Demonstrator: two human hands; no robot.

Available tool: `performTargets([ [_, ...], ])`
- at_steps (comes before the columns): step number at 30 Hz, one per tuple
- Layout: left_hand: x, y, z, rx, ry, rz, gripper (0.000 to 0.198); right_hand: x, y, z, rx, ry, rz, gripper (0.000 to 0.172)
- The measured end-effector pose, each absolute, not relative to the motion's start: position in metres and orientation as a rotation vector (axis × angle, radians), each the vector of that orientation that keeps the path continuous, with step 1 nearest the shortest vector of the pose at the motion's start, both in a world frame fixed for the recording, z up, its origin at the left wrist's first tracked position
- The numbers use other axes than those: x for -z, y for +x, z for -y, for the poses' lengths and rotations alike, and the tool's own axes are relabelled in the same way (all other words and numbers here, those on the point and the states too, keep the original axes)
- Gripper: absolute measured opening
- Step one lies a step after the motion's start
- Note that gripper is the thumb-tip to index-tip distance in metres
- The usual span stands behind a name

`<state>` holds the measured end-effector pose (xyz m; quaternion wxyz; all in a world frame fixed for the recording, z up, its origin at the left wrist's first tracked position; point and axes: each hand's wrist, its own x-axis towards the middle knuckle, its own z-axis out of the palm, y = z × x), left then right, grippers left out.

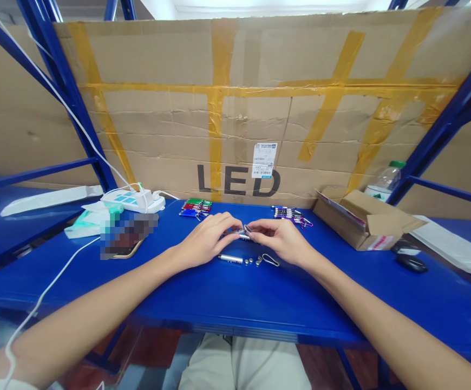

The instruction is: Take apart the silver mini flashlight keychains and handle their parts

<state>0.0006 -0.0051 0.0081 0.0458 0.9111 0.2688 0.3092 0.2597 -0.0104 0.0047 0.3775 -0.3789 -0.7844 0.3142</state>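
Item: small silver piece point(244, 233), at the middle of the surface point(260, 303), mostly covered by fingertips, so its make is hard to tell. Left hand point(205, 241): palm down, forearm entering from the near left corner, grip pinched shut on the piece's left end. Right hand point(286, 241): palm down, mirrored from the near right corner, grip pinched shut on its right end. Loose just in front of the hands: 1 silver tube point(230, 259), small round cells point(250, 261) (count unclear), 1 wire clip point(270, 260). Toward the back edge: left heap point(195, 208) and right heap point(292, 215) of coloured tubes, 2 in all. Back left: power strip point(133, 200) and a pixelated patch point(128, 234) that hides what lies there. Right edge: open carton point(365, 219), bottle point(384, 181) half hidden behind it, mouse point(411, 264). Blue surface runs open from the loose parts to the front edge.
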Motion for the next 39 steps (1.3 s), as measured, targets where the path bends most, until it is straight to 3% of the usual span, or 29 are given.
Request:
performTargets([
  [14, -0.006, 0.002, 0.001, -0.990, 2.537, -0.857, 0.021, -0.007, 0.261, 0.011, -0.595, -1.017, 2.077, 0.033],
  [32, -0.001, 0.004, 0.005, -0.820, 2.517, -0.766, 0.019, -0.003, 0.257, 0.009, -0.696, -1.020, 1.987, 0.033],
  [39, -0.006, 0.000, 0.000, -0.885, 2.529, -0.906, 0.018, -0.007, 0.268, 0.004, -0.348, -1.093, 2.306, 0.027],
])
